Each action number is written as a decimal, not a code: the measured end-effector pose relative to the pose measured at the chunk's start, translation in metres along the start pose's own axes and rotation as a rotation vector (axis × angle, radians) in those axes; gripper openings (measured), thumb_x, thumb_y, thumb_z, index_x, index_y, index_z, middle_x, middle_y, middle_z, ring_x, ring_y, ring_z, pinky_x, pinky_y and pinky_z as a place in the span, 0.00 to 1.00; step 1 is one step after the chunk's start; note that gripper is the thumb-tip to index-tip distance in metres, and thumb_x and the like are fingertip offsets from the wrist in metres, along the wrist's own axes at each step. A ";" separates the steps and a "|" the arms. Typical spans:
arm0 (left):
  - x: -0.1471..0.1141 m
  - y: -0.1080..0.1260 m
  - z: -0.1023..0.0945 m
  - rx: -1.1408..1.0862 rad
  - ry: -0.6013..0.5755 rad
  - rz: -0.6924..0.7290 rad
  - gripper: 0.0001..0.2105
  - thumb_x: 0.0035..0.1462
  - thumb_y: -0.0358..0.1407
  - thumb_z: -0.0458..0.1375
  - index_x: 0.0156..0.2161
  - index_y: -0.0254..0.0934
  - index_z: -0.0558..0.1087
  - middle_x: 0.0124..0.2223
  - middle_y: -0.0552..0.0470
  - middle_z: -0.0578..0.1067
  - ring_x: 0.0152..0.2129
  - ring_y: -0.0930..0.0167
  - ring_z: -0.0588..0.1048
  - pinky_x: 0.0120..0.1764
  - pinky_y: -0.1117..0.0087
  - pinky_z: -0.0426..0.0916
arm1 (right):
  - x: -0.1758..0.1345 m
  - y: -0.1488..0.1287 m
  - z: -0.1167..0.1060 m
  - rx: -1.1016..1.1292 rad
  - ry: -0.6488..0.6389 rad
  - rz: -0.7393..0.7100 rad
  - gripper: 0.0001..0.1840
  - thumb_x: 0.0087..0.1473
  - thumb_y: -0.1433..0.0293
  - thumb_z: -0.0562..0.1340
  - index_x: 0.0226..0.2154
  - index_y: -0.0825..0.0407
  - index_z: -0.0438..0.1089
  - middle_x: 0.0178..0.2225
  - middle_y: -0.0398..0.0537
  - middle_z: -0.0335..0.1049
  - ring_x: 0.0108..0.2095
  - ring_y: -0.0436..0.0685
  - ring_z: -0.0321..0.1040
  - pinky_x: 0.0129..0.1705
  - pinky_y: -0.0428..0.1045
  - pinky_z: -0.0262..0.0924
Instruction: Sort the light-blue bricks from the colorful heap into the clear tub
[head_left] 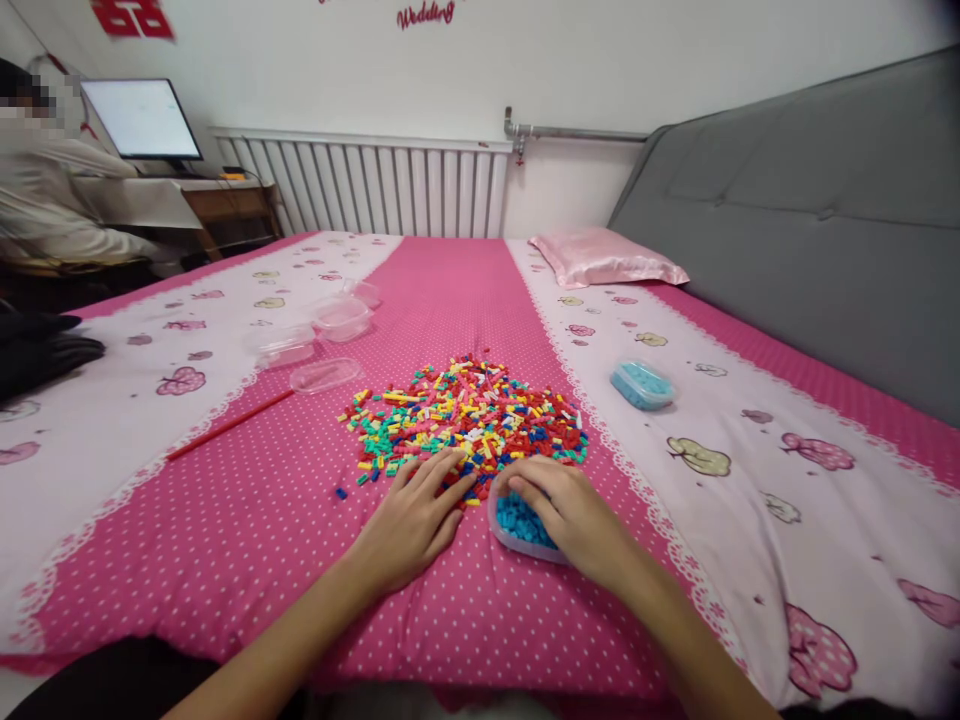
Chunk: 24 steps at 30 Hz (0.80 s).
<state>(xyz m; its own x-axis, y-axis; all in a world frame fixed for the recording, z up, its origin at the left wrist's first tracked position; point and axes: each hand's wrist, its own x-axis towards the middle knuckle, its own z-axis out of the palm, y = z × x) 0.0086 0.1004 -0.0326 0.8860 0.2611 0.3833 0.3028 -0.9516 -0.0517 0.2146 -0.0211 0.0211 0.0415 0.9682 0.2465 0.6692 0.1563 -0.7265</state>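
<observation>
A heap of small colourful plastic building bricks (465,400) lies on the pink dotted bedspread. My left hand (420,510) rests at the heap's near edge, fingers stretched out over the bricks. Just right of it stands a clear plastic container (525,548) holding blue bricks (521,518). Over the right and far part of this container is my right hand (574,505), its fingers curled and thumb drawn in; whatever lies between the fingertips is hidden. One dark blue brick (341,493) lies apart, left of the heap.
A second container of blue bricks (643,385) stands to the right. Clear containers (341,315), a lid (325,375) and a red stick (229,425) lie left of the heap. Further back are a pink pillow (604,257) and a person (52,190) beside a monitor (142,118).
</observation>
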 end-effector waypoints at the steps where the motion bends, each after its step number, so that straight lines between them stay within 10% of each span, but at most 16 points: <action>1: -0.001 0.000 0.000 0.002 0.024 -0.002 0.20 0.67 0.34 0.49 0.62 0.41 0.67 0.67 0.45 0.63 0.63 0.61 0.62 0.60 0.55 0.57 | 0.000 0.001 0.000 0.040 0.012 0.000 0.13 0.68 0.70 0.51 0.43 0.49 0.71 0.42 0.49 0.75 0.44 0.57 0.71 0.48 0.54 0.61; 6: 0.014 -0.008 -0.012 -0.046 0.155 -0.080 0.18 0.68 0.35 0.48 0.59 0.40 0.70 0.59 0.49 0.73 0.56 0.63 0.68 0.57 0.57 0.58 | 0.000 0.005 0.000 0.187 -0.005 -0.043 0.17 0.67 0.74 0.48 0.54 0.48 0.63 0.48 0.51 0.70 0.45 0.53 0.73 0.52 0.53 0.62; 14: 0.137 -0.090 0.009 -0.012 -0.058 -0.318 0.14 0.63 0.26 0.52 0.47 0.37 0.77 0.43 0.42 0.80 0.44 0.63 0.75 0.48 0.61 0.63 | 0.005 -0.001 -0.018 0.188 -0.036 0.062 0.15 0.67 0.60 0.53 0.52 0.45 0.66 0.52 0.49 0.69 0.55 0.56 0.66 0.58 0.54 0.58; 20: 0.157 -0.105 0.047 -0.005 -0.096 -0.301 0.11 0.63 0.29 0.53 0.44 0.37 0.77 0.47 0.42 0.78 0.48 0.61 0.74 0.53 0.56 0.60 | 0.097 0.044 -0.048 0.056 -0.112 -0.071 0.13 0.66 0.64 0.54 0.46 0.50 0.70 0.45 0.49 0.75 0.46 0.56 0.72 0.51 0.53 0.64; 24: 0.152 -0.105 0.052 -0.013 -0.087 -0.281 0.09 0.65 0.31 0.52 0.43 0.35 0.75 0.49 0.42 0.76 0.48 0.60 0.73 0.53 0.55 0.60 | 0.166 0.095 -0.026 -0.032 -0.171 -0.096 0.07 0.57 0.72 0.62 0.39 0.53 0.74 0.39 0.50 0.76 0.41 0.57 0.72 0.46 0.53 0.64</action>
<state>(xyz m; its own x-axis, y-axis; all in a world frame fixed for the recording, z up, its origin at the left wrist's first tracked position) 0.1298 0.2486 -0.0165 0.7946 0.5275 0.3006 0.5371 -0.8416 0.0571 0.3044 0.1491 0.0092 -0.1482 0.9686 0.1995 0.6870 0.2459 -0.6837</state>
